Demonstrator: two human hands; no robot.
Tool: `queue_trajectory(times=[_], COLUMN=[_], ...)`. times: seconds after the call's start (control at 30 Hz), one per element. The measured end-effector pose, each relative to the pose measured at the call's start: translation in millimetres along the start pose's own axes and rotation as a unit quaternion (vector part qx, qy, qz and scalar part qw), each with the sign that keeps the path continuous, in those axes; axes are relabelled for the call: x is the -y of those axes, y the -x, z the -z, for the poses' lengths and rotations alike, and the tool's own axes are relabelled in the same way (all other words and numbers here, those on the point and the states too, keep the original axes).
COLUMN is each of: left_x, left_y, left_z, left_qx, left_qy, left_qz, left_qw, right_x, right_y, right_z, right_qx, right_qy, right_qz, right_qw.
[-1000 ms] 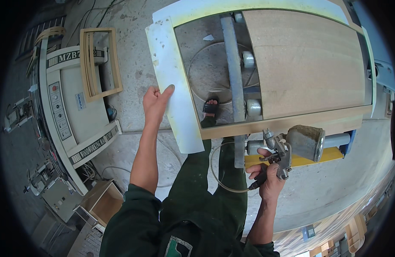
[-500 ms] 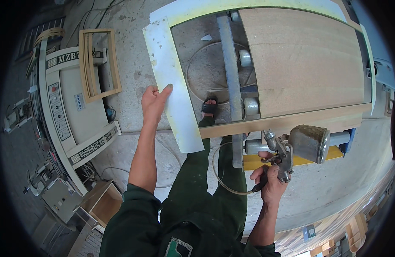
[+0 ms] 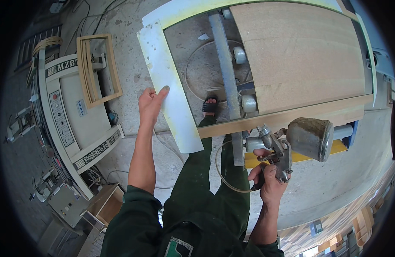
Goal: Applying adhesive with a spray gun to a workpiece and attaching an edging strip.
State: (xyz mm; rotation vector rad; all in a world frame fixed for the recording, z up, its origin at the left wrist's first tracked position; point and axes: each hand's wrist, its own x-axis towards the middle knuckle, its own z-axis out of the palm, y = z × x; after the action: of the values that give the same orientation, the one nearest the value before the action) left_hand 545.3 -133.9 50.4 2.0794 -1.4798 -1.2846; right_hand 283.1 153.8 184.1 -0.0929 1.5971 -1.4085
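My left hand (image 3: 151, 106) pinches the outer edge of a long white strip (image 3: 169, 92) with yellowish glue-like stains, its thumb on top and its fingers curled at the side. A similar stained strip (image 3: 244, 5) arcs across the far side of the wooden panel (image 3: 308, 60). In my right hand (image 3: 272, 184) is a metal spray gun (image 3: 278, 150), gripped by its handle. Its cup (image 3: 308, 139) is crusted with brown residue, and a thin hose (image 3: 223, 182) runs from the handle. The gun is by the panel's near wooden edge (image 3: 287, 113).
The panel lies over a stand with a blue-grey bar (image 3: 225, 64) and pale rollers (image 3: 248, 103). At left stands a cream woodworking machine (image 3: 73, 103) with a wooden frame (image 3: 116, 73) on it. A yellow beam (image 3: 298, 158) lies beneath the gun. Hoses trail on the concrete floor.
The view has shifted slightly, so the panel and strips appear a little further left and up. The spray gun is tilted slightly differently. Both hands keep their holds.
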Motion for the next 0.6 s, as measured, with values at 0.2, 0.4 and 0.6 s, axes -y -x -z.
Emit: queue_trajectory(times=[0.2,0.4,0.6], left_x=[-1,8,16], left_y=[-2,-7,-7], left_z=[-1,3,-1], left_qx=[0.012,0.01,-0.005], left_qy=[0.005,0.015,-0.012], left_qz=[0.007,-0.01,-0.019], left_qw=[1.0,1.0,1.0], right_x=[-3,-5,9], right_y=[-1,0,4], right_z=[-1,-3,-12], right_qx=[-0.01,-0.004,-0.015], right_qy=[-0.008,-0.011,0.025], right_qz=[-0.001,0.004,0.001], right_qw=[1.0,1.0,1.0])
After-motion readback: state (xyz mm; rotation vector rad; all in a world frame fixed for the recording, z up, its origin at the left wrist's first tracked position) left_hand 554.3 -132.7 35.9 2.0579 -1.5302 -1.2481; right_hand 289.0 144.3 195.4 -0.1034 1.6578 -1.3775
